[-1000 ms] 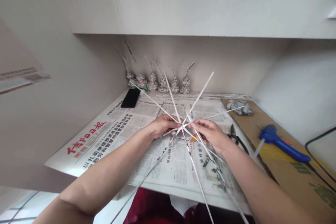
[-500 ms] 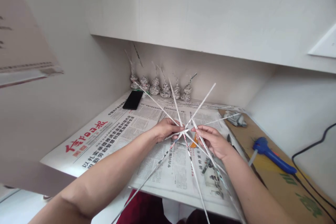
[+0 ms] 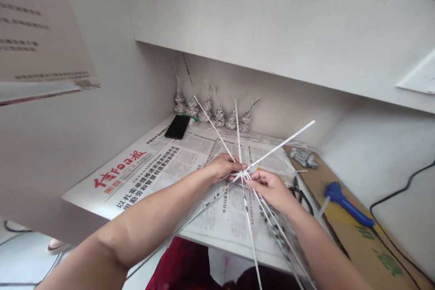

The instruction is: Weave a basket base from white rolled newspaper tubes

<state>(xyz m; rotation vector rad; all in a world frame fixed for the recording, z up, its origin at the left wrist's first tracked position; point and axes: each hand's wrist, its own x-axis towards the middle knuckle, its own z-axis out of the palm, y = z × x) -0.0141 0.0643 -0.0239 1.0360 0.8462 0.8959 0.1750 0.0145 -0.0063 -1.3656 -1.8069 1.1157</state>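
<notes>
1. Both hands meet near the centre of the frame, pinching. Left hand (image 3: 226, 167) comes in from the left, its thumb on top at the crossing of the paper strips (image 3: 239, 138); its other fingers are partly hidden beneath. Right hand (image 3: 268, 188) comes from the lower right, thumb and forefinger closed on strips just beside that crossing; how many it holds, I cannot tell.

2. From the crossing, the strips fan out like spokes: toward the upper left, straight up, toward the upper right, and down to the bottom edge. Left thumb lies nearest the middle. Right fingertips sit slightly below and right of it, where several strips bunch with their long axes running to the lower right, alongside the right forearm.

3. Under the hands is a newspaper (image 3: 190, 163). Cutters (image 3: 301, 192) lie right of the right hand, partly hidden by the arm.

4. Farther right, a cardboard sheet (image 3: 353, 235) carries a blue glue gun (image 3: 350, 204) and crumpled paper (image 3: 303, 157).

5. Behind, above centre, lie loose strips (image 3: 265, 137); left of them stands a row of woven gourds (image 3: 219, 118), with a black phone (image 3: 177, 127) in front of its left end.
</notes>
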